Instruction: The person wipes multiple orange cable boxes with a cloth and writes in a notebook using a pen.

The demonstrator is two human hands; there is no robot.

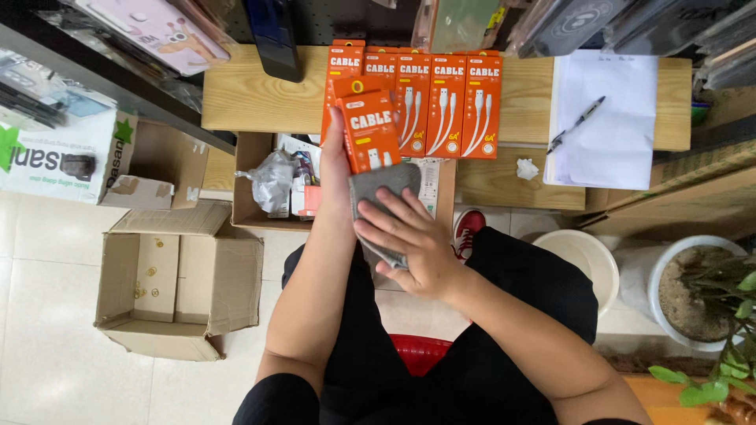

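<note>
Cardboard fills the left side: an open empty carton [177, 287] on the tiled floor at about nine o'clock from the hands, and a smaller open box [272, 182] of wrapped oddments tucked under the wooden bench [244, 94].

Next comes the left hand [335, 161], raised toward twelve o'clock and closed around the left edge of an orange cable box [370, 130], thumb behind and fingers out of sight. It holds the box tilted face-up toward the camera, probably so the front panel lies open to wiping. A second orange box seems to sit behind it in the same grasp, though I cannot tell for certain.

Right hand [409, 240] sits at five o'clock from that box, fingers spread flat and pressing a grey cloth [382, 197] against the box's lower end; the cloth drapes down under the palm. So the box lies above and left of the right hand, touching it only through the cloth.

Behind, at twelve o'clock, a row of matching orange cable boxes [445, 102] lies side by side on the bench, perhaps for neat display. Farther right rest white paper sheets [610, 118] with a pen [576, 124], then a potted plant [697, 291]
</note>
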